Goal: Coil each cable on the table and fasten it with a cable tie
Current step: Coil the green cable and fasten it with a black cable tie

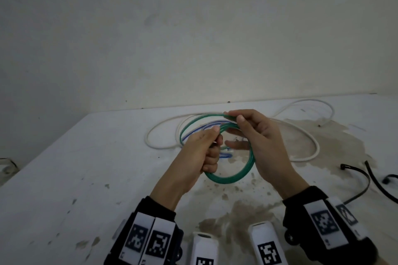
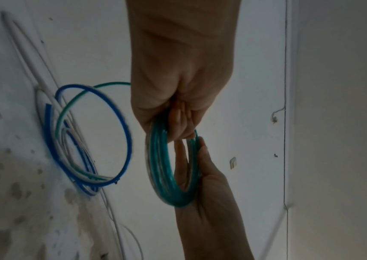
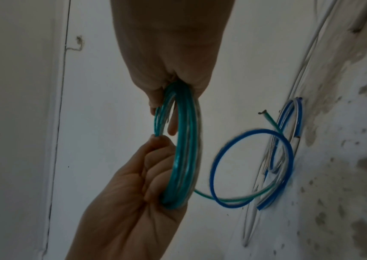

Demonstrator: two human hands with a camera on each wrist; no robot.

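Note:
A green cable (image 1: 232, 178) is wound into a coil of several loops and held in the air over the table. My left hand (image 1: 210, 153) grips its left side with curled fingers (image 3: 153, 177). My right hand (image 1: 247, 127) pinches the upper right part between thumb and fingers. In the left wrist view the green cable (image 2: 167, 176) runs from my left hand (image 2: 178, 126) into the right palm. A tail of the green cable (image 3: 233, 199) trails to the table, its bare end (image 3: 264, 113) sticking up. A blue cable (image 3: 222, 158) lies loosely looped beneath.
A long white cable (image 1: 305, 137) sprawls over the far half of the white, stained table (image 1: 86, 178). Black cable ties (image 1: 366, 180) lie at the right edge. The wall stands close behind the table.

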